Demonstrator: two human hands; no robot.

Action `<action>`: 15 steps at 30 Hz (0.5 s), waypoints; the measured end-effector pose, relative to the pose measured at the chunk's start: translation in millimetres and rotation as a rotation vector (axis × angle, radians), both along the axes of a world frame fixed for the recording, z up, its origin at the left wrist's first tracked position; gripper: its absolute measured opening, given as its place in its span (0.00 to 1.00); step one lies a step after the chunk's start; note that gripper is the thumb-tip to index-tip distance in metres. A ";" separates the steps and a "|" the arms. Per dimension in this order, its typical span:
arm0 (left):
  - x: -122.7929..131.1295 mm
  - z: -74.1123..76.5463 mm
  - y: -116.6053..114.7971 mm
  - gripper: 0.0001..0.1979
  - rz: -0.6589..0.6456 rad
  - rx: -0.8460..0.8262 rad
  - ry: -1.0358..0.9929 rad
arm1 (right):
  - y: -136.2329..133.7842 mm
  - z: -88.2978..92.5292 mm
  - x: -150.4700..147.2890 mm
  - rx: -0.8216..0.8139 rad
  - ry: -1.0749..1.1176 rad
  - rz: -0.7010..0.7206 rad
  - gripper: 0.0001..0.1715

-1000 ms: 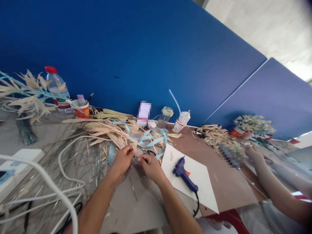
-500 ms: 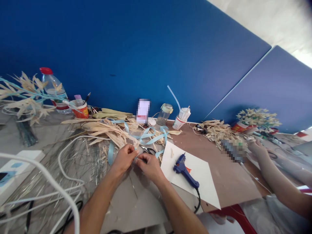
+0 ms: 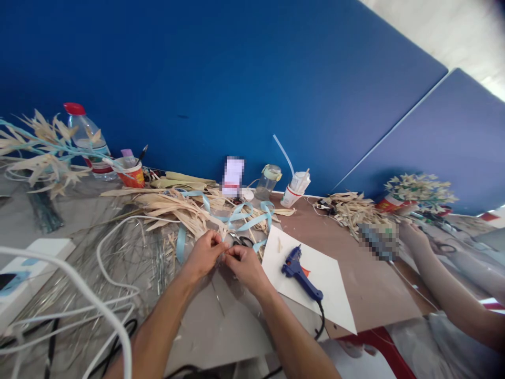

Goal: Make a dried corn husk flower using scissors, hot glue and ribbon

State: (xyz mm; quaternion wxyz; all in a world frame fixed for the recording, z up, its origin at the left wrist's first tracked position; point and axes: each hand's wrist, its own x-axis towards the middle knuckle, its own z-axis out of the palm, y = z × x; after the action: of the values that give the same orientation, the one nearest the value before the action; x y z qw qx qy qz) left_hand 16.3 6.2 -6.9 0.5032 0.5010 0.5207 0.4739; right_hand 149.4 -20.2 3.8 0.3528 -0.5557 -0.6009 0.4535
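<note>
My left hand and my right hand meet at the middle of the table, fingertips nearly touching. Both are closed in a pinch on a small, pale piece, mostly covered by the fingers; I cannot make out its kind. A thin wire slants down below the hands; whether it joins the piece is unclear. Just behind the right fingers lie black-handled scissors, partly hidden. Light blue ribbon loops behind the hands, beside a heap of dry husk strips.
A blue glue gun rests on white paper at right. White cables, a power strip and loose wires crowd the left. Behind stand a phone, jar and cup. Another person's arm is far right.
The view has shifted slightly. My right fingertips have drawn a little closer to the left ones, and both hands keep their pinch.
</note>
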 end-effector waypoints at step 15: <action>-9.2 8.8 -8.1 0.20 -0.281 -0.276 -0.386 | 3.8 -6.1 2.1 -0.016 0.084 0.033 0.12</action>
State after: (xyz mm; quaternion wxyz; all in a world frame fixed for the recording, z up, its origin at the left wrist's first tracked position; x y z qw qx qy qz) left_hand 7.1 -1.9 1.9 0.7174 0.3956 0.4002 0.4106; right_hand 151.4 -16.4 -2.3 0.3658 -0.5290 -0.5909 0.4870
